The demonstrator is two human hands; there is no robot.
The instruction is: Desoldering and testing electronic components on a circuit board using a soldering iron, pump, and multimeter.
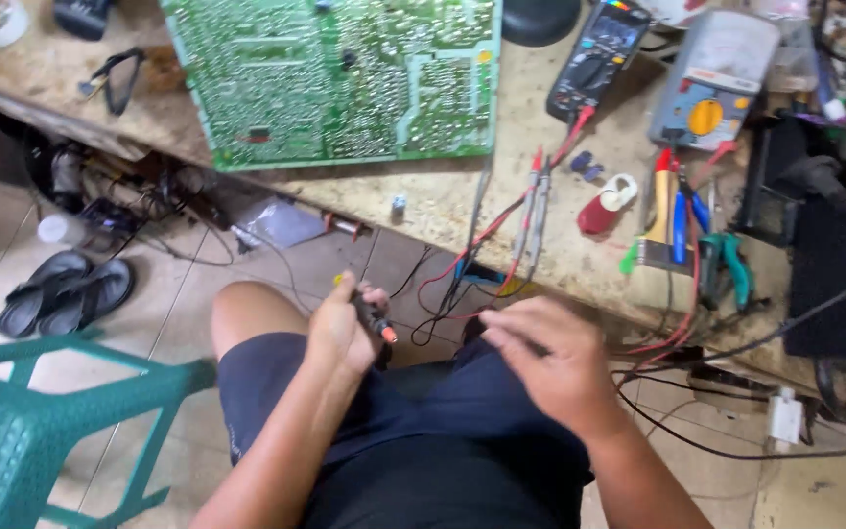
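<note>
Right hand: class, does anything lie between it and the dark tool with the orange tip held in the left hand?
Nothing visible does. The right hand hovers open over the lap, and only dark shorts show in the gap to the tool gripped by the left hand.

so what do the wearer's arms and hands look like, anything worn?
Both arms are bare to above the elbow: no sleeves in view. Left hand and right hand show no gloves, and no watch, ring or band is visible. The right hand is motion-blurred, so small items there cannot be ruled out. Dark navy shorts below.

Wire tangle (462, 284) between hands and bench (443, 201)
</note>
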